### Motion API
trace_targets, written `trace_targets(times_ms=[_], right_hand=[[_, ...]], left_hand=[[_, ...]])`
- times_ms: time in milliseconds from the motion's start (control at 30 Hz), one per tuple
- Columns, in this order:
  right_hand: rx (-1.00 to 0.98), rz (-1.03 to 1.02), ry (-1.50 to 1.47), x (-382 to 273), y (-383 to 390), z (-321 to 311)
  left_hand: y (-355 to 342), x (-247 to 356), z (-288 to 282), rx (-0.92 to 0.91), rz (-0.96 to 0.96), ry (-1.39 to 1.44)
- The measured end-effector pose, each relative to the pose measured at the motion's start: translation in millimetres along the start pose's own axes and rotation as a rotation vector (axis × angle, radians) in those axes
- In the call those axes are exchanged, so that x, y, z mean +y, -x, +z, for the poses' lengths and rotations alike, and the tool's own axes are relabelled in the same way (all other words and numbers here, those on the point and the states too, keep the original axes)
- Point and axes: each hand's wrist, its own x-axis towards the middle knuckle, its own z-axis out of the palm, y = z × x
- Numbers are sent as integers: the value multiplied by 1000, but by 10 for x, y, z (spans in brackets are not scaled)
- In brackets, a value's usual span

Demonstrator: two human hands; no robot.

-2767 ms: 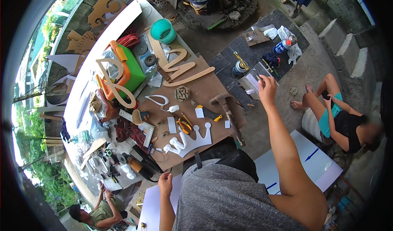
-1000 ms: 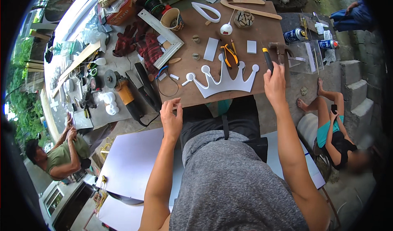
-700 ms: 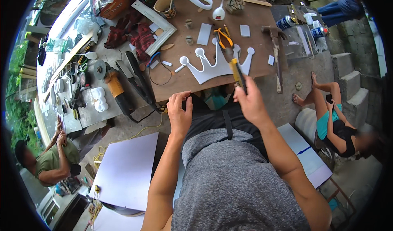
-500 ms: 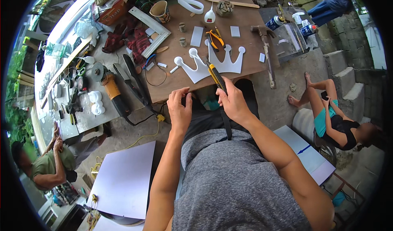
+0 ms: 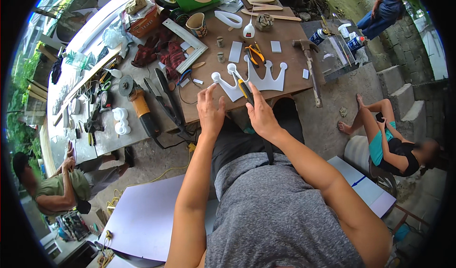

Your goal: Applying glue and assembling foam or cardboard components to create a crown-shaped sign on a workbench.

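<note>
Head view: gripped black-and-yellow utility knife [image 5: 246, 93] in right hand [image 5: 263, 118], tip end pointing away and slightly left over white crown cutout [image 5: 269, 83], right hand nearer its middle; could not tell if touching. Had left hand [image 5: 210, 110] loosely open, apparently empty, fingertips just beside leftmost prong. Found crown ahead of both hands, running left to right along near edge of brown worktop [image 5: 285, 34]. Looked plain white, with five round-tipped prongs.
</note>
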Motion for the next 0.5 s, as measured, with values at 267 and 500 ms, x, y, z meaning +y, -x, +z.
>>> trace_targets(times_ms=[267, 500], right_hand=[[-122, 87, 53, 49, -33, 90], [-95, 70, 82, 78, -40, 114]], left_hand=[[-160, -100, 279, 115, 53, -59], [-130, -144, 353, 79, 10, -89]])
